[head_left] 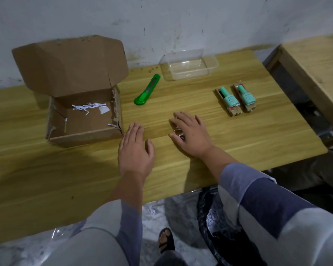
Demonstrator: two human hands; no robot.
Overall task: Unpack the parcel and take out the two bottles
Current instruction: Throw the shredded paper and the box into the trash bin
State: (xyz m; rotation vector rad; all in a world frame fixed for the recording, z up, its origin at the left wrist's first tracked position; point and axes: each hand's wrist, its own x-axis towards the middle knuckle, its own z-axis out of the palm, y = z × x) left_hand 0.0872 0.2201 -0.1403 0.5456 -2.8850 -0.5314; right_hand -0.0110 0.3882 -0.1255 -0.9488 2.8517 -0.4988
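Parcel [81, 114] open near the wooden tabletop's [238, 139] left edge; two bottles [230, 99] [246, 96] lie toward the right edge, against a stained white wall [161, 22]. Left hand [135, 148] flat, fingers together; right hand [190, 133] spread over paper scraps [179, 133].

A pale wall [161, 22] runs behind, scuffed and speckled with dark marks. Against it stands a wooden table [238, 135] with a yellowish grain, lit unevenly — brighter at its centre. A second wooden piece [319, 60] sits at the right. Below, the floor [181, 212] looks grey and mottled — marble-like.
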